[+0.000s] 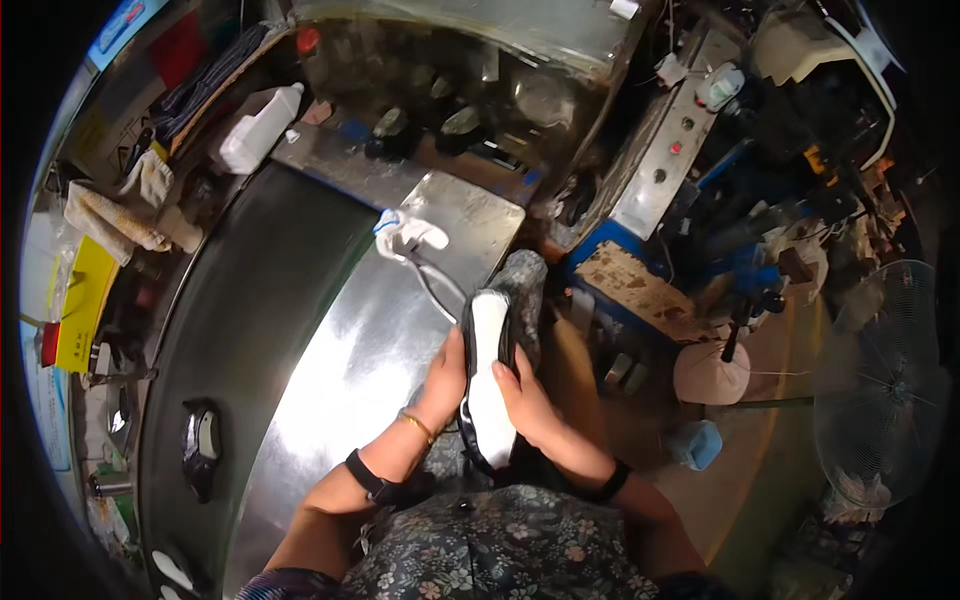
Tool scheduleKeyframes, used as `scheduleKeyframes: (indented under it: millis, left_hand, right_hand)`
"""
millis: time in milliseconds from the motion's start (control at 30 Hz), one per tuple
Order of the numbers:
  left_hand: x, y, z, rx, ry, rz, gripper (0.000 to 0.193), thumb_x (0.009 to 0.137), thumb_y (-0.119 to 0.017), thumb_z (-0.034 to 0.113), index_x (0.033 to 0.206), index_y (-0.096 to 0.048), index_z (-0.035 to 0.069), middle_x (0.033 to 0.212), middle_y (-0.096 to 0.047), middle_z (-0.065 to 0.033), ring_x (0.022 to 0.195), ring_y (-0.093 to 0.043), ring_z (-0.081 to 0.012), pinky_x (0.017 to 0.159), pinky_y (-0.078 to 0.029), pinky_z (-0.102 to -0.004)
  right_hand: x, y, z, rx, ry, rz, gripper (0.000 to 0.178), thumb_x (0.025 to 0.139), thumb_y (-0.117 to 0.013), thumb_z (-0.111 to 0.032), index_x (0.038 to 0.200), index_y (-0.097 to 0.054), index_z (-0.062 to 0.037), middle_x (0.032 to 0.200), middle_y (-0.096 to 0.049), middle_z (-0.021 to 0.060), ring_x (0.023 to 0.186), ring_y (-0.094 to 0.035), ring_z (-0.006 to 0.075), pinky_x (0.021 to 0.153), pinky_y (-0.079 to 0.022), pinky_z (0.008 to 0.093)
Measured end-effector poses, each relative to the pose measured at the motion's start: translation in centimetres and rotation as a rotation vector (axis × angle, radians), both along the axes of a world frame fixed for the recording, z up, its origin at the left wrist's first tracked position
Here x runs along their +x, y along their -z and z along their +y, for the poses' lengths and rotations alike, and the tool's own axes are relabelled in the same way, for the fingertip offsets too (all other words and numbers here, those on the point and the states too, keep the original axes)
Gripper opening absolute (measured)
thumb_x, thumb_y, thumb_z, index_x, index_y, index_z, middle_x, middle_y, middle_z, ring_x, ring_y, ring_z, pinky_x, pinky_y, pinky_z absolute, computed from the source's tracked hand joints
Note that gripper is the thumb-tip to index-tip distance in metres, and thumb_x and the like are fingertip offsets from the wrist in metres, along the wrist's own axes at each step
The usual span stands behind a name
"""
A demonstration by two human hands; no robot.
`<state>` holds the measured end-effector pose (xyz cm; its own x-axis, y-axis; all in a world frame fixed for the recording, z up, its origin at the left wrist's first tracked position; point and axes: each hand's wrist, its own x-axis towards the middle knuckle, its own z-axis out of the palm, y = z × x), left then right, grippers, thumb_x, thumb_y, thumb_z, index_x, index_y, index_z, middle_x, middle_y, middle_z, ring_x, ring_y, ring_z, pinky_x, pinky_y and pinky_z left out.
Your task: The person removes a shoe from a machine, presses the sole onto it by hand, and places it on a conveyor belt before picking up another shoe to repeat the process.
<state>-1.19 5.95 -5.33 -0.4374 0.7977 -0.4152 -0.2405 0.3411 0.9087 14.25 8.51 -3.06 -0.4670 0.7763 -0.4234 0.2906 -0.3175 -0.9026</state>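
A white plastic jug-shaped bottle (pixel 258 128) is seen lying at the upper left, just beyond the dark conveyor belt. A yellow rectangular sign sheet (pixel 84 300) hangs at the far left edge, with a small red tag (pixel 50 343) beside it. A blue-bordered printed panel (pixel 122 22) is noted at the top left corner.

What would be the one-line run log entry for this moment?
left hand: holds shoe | right hand: holds shoe | shoe: sole up, over steel table edge | another shoe: on belt
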Motion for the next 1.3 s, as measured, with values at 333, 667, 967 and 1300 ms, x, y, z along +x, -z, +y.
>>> scheduleKeyframes:
  millis: [333, 667, 967, 1300]
  left_hand:
    - [0.6, -3.4, -5.4, 0.213, 0.21, 0.91, 0.042, 0.098, -0.046, 0.021, 0.131, -0.046, -0.005, 0.116, -0.057, -0.0304, 0.107, -0.056, -0.0451, 0.095, -0.044, -0.0482]
    - [-4.2, -2.8, 7.6, -0.081, 0.351, -0.356, 0.065, 0.102, -0.036, 0.054, 0.121, -0.062, -0.002, 0.112, -0.068, -0.0147, 0.098, -0.064, -0.027, 0.092, -0.048, -0.0379]
    - [-4.1, -2.2, 7.0, -0.079, 0.212, -0.416, 0.031, 0.096, -0.044, 0.026, 0.098, -0.063, 0.001, 0.094, -0.07, -0.0144, 0.083, -0.067, -0.0264, 0.075, -0.053, -0.038]
    - [-5.5, -3.2, 2.9, -0.002, -0.243, -0.766, 0.039, 0.096, -0.038, 0.029, 0.097, -0.066, 0.002, 0.087, -0.07, -0.0142, 0.077, -0.067, -0.0308, 0.078, -0.055, -0.0453]
  right_hand:
    - [-1.3, 1.6, -2.9, 0.374, 0.049, 0.004, 0.073, 0.101, -0.05, -0.032, 0.149, -0.013, 0.0072, 0.147, -0.03, 0.0349, 0.138, -0.033, 0.0435, 0.113, -0.029, 0.0433]
    - [-3.9, 0.6, 11.2, -0.174, 0.183, -0.176, 0.063, 0.101, -0.035, -0.056, 0.111, -0.065, -0.0008, 0.099, -0.069, 0.0075, 0.09, -0.061, 0.0222, 0.082, -0.047, 0.0346]
    - [-6.9, 0.4, 9.6, 0.758, 0.139, -0.37, 0.027, 0.099, -0.051, -0.024, 0.106, -0.062, 0.0005, 0.089, -0.066, 0.0215, 0.086, -0.065, 0.0323, 0.074, -0.05, 0.0407]
    - [-0.5, -3.4, -0.4, 0.646, -0.377, 0.052, 0.084, 0.071, -0.079, -0.018, 0.144, -0.039, -0.002, 0.141, -0.043, 0.0243, 0.127, -0.047, 0.0361, 0.105, -0.039, 0.0417]
